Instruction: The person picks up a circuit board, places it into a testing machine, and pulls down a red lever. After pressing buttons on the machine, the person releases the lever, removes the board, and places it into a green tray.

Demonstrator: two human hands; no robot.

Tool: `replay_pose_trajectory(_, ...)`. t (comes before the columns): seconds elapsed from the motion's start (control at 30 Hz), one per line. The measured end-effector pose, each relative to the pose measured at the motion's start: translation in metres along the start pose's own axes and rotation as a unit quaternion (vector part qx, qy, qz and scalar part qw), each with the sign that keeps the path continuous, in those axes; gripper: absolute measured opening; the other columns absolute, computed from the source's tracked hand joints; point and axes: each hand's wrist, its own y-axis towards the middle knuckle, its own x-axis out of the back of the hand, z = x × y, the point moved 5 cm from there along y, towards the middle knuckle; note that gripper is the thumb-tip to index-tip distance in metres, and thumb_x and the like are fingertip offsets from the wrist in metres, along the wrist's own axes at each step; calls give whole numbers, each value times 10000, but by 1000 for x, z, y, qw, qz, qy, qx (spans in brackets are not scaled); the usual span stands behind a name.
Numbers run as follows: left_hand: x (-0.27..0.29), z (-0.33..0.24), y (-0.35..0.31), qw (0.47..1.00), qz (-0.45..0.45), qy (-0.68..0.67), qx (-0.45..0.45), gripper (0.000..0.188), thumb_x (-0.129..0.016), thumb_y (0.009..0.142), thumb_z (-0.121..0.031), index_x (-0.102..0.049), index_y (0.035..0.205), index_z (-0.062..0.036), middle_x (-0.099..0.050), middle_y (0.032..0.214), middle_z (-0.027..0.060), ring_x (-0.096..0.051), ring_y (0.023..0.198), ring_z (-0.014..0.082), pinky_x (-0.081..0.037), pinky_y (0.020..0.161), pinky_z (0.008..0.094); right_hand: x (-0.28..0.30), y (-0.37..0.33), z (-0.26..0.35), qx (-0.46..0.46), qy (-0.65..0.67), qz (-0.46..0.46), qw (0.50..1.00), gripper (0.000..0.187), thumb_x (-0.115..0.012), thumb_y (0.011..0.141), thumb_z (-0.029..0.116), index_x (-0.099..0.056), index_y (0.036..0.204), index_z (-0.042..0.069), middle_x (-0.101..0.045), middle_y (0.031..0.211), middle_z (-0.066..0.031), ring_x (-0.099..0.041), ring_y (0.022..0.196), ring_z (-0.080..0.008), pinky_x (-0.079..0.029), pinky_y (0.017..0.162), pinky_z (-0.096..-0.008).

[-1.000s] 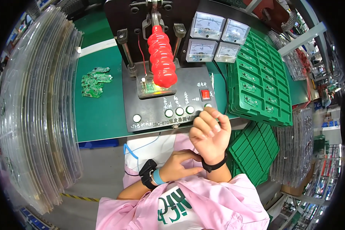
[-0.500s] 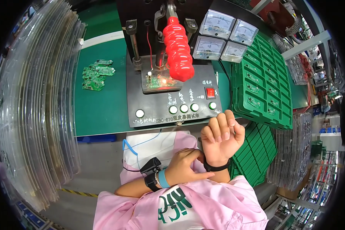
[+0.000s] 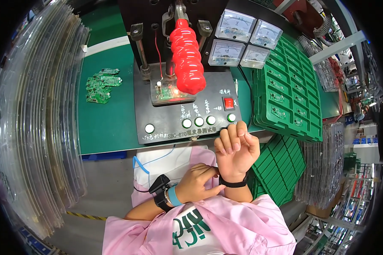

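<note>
Black wristband (image 3: 233,183) sits on the right wrist, low centre of the head view, just in front of the pink smock (image 3: 208,227). Left hand (image 3: 195,182) reaches across to it, fingers (image 3: 209,171) pinched at the band's inner edge; I think they grip the band itself, though the contact spot is partly hidden by the wrist. Right hand (image 3: 236,146) is raised, fingers loosely curled inward, holding nothing, close to the front edge of the test fixture (image 3: 185,110) but not touching its buttons (image 3: 198,121).

Left wrist carries a blue band and a black clip (image 3: 159,189) with a thin cord running off it.

Outward: on the fixture, a small circuit board (image 3: 168,92) lies under the red-handled press (image 3: 185,57), with a red light showing on it. Analogue meters (image 3: 242,36) stand behind. A little heap of green boards (image 3: 100,85) rests on the green tabletop (image 3: 110,123) to the left; green trays (image 3: 289,93) are stacked to the right, clear trays (image 3: 34,127) far left.

My reading: board loaded, press down, hands off the controls; wristband being adjusted, heap of boards not yet handled.
</note>
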Motion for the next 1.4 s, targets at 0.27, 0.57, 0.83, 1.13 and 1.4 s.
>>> replay_pose_trajectory(0.27,3,-1,2,999,5,-19,26,316,-754,700,-199,-593,849,28,-598,766,163,-582,705,347,-470,666,410,1,-1,-4,25,-77,-3,997,148,-477,888,187,-478,813,60,-420,586,-19,-353,498,-120,-306,485,-258)
replay_pose_trajectory(0.57,-2,14,-2,999,28,-23,23,268,-728,730,-186,-587,845,10,-601,773,151,-587,704,337,-472,667,403,0,0,-6,37,-247,21,968,139,-492,899,170,-502,846,42,-464,604,-32,-391,470,-117,-323,447,-259)
replay_pose_trajectory(0.83,-1,24,-8,998,15,-55,20,213,-693,773,-168,-608,885,-7,-631,803,125,-613,717,297,-488,676,389,-23,-4,-16,117,-643,169,737,95,-632,796,16,-623,890,1,-619,732,-89,-588,586,-205,-462,533,-285)
replay_pose_trajectory(1.13,105,-12,-26,980,-164,-17,114,41,-588,829,41,-614,857,26,-661,828,134,-639,710,201,-500,658,296,-50,-19,18,333,-787,257,452,314,-684,676,12,-672,989,44,-660,1009,-97,-624,900,-245,-504,741,-361)
replay_pose_trajectory(1.4,169,-36,-1,951,-268,148,-37,93,-640,787,54,-607,871,33,-657,827,126,-637,763,236,-498,685,309,-38,-13,-1,311,-832,267,373,409,-663,695,54,-668,1099,111,-634,1185,-66,-518,1151,-237,-363,1000,-423)
